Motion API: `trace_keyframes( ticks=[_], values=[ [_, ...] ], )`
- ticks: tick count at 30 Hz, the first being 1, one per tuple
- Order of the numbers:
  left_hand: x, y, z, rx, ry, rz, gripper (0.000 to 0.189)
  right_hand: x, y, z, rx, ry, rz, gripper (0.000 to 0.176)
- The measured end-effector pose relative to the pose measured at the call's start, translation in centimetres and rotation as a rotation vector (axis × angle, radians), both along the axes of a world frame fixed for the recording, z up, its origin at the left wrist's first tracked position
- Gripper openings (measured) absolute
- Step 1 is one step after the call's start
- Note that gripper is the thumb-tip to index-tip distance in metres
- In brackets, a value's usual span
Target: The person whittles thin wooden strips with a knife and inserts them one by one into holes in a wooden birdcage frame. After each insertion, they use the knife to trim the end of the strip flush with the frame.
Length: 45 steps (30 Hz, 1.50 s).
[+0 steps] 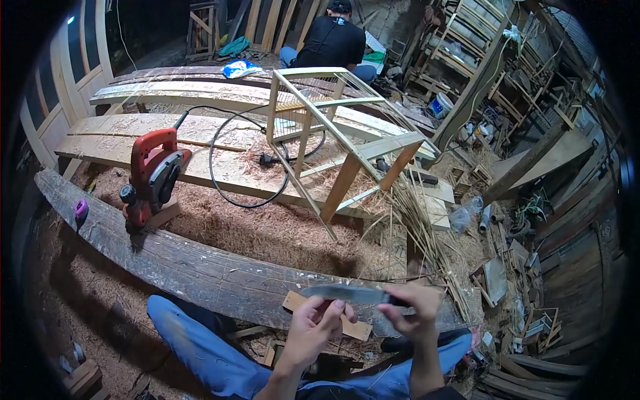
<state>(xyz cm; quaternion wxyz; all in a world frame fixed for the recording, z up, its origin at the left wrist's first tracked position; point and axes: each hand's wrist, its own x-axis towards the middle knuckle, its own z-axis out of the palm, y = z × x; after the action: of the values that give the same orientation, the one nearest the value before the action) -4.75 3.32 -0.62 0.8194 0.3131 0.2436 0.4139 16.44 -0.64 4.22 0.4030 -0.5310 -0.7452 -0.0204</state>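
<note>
A knife point(350, 294) with a broad blade lies level above the dark weathered plank point(220, 270), its tip toward the left. Its dark handle is in my right hand point(415, 310), fingers closed round it. Just below the blade is my left hand point(317, 328), its thumb and fingers pinched together; what they hold, if anything, is too small to make out. Under both hands, a light piece of wood point(357, 328) rests on the plank. Beyond them stands a wooden frame point(347, 150) with thin slats, beside a pile of thin strips point(427, 230).
A red power planer point(152, 173) and a purple roll point(81, 209) sit on the plank at the left. A black cable point(212, 148) loops over long boards point(120, 127). Another person point(331, 41) crouches at the back. Shavings point(240, 233) cover the floor.
</note>
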Motion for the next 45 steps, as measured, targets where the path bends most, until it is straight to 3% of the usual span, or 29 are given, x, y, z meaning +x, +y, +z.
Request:
trace_keyframes(
  ticks=[2, 7, 10, 12, 13, 15, 21, 26, 28, 31, 33, 36, 38, 40, 41, 42, 43, 45],
  values=[
    [0.0, -0.3, -1.6, 0.097, -0.006, -0.023, 0.022, -0.8, 0.3, -1.1, -0.04, 0.03, 0.055, 0.033],
    [-0.1, -0.4, 0.7, -0.056, 0.001, 0.004, 0.024, -1.8, 0.9, -1.5, -0.063, 0.011, 0.072, 0.03],
    [0.0, -0.3, 0.5, 0.0, 0.154, 0.02, 0.024, -1.7, 1.0, -1.0, -0.06, -0.012, 0.071, 0.03],
    [0.2, -0.7, -0.3, 0.212, 0.316, 0.078, 0.024, -1.6, 1.0, -0.8, -0.062, -0.022, 0.081, 0.03],
    [0.2, -0.8, -0.7, 0.208, 0.316, 0.078, 0.024, -1.4, 0.9, -0.8, -0.058, -0.019, 0.079, 0.03],
    [0.4, -0.6, -0.9, 0.434, 0.337, 0.176, 0.021, -1.1, 0.9, -0.4, -0.053, -0.019, 0.076, 0.03],
    [0.3, -0.3, 0.0, 0.083, 0.041, 0.012, 0.019, -0.1, 1.0, 0.1, -0.042, 0.007, -0.006, 0.028],
    [0.1, -0.2, -0.2, 0.122, 0.039, 0.013, 0.025, 1.0, 1.1, -0.4, 0.013, 0.149, -0.307, 0.029],
    [-0.3, -0.1, 0.5, 0.124, 0.078, 0.003, 0.025, 1.2, 0.6, -0.6, 0.028, 0.115, -0.248, 0.029],
    [-0.1, 0.0, 0.6, 0.052, 0.156, -0.061, 0.025, -0.7, 0.3, -0.4, -0.072, 0.007, 0.091, 0.028],
    [-0.1, -0.4, -0.2, 0.15, 0.074, -0.051, 0.023, -0.3, 0.2, -0.5, -0.082, 0.027, 0.026, 0.028],
    [0.2, -0.6, 0.4, 0.077, -0.023, 0.01, 0.02, 1.0, 0.8, -0.9, -0.003, 0.126, -0.238, 0.028],
    [0.2, -0.5, 1.1, 0.072, 0.035, 0.031, 0.019, 1.1, 0.1, -1.0, 0.033, 0.075, -0.199, 0.027],
    [0.7, -0.7, 1.2, 0.061, 0.095, 0.037, 0.018, -0.4, -0.3, -0.1, -0.092, 0.026, 0.095, 0.026],
    [1.2, -0.9, 0.9, 0.116, 0.084, 0.109, 0.016, -1.1, -0.6, 0.5, -0.11, -0.148, 0.102, 0.027],
    [1.5, -1.1, 0.4, 0.17, 0.074, 0.185, 0.014, -0.6, -0.4, 0.1, -0.108, -0.147, 0.098, 0.027],
    [0.6, -0.8, 0.0, 0.11, 0.111, 0.061, 0.015, 0.1, 0.0, -0.6, -0.078, -0.026, -0.009, 0.027],
    [0.3, -0.9, 0.1, 0.125, 0.106, 0.071, 0.015, 1.0, 0.5, -0.9, -0.025, 0.124, -0.262, 0.028]
  ],
)
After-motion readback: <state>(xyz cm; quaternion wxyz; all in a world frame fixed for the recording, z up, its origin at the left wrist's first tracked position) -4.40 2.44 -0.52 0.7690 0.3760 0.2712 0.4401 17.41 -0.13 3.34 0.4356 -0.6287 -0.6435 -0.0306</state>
